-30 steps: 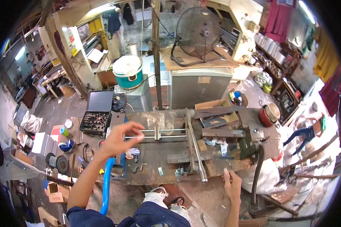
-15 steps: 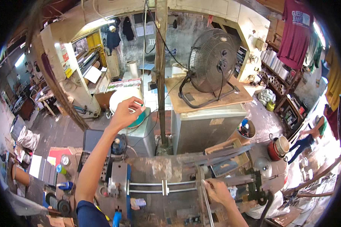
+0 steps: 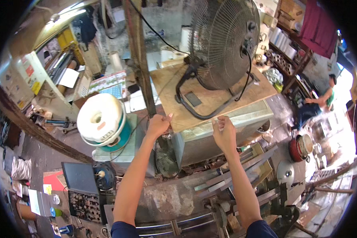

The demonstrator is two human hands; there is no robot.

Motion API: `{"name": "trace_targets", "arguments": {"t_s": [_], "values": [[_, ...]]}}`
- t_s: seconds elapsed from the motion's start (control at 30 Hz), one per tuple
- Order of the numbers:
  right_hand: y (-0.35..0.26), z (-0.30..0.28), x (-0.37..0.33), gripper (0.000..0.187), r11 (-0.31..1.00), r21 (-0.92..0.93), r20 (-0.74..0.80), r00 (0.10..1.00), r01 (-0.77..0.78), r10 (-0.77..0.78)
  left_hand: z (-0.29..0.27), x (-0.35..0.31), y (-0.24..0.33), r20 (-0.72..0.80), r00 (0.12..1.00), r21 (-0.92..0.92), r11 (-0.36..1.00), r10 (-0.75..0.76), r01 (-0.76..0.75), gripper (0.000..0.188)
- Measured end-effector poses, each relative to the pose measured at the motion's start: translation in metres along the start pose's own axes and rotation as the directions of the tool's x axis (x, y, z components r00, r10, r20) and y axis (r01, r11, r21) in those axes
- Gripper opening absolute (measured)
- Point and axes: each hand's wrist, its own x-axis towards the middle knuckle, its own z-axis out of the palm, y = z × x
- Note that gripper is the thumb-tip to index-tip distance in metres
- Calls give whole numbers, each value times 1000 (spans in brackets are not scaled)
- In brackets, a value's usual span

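Left hand (image 3: 159,126): at the left edge of the wooden board (image 3: 167,95), fingers bent; we cannot tell whether they pinch it.
Right hand (image 3: 225,133): by the front edge, fingers loosely curled; we cannot tell if they touch.
Wooden board: on the grey cabinet (image 3: 202,148), just beyond our hands.
Fan (image 3: 226,43): standing on the board, beyond our right hand.

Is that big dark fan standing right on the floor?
No, the fan stands on a flat wooden board, which lies on top of a grey, box-shaped cabinet.
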Motion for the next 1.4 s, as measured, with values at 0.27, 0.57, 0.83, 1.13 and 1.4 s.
{"name": "trace_targets", "arguments": {"t_s": [0.27, 0.57, 0.83, 1.13, 1.4], "values": [[29, -1, 21, 57, 886, 188, 223, 896, -425, 383, 25, -9, -4, -91, 995, -36, 999, -35, 31, 46], [26, -2, 10, 54, 926, 149, 179, 930, -347, 320, 35, -62, -1, -250, 968, -188, 980, 17, -66, 32], [24, -12, 9, 43, 921, 129, 100, 929, -367, 356, 31, -84, 14, -52, 999, -302, 953, 10, -25, 29], [27, -32, 24, 40, 880, 115, 175, 882, -460, 438, -15, 71, 134, -451, 672, 179, 797, 587, -576, 54], [26, -25, 26, 40, 905, 94, 212, 897, -414, 389, 26, 215, 179, -54, 830, 43, 832, 555, -553, 73]]}}
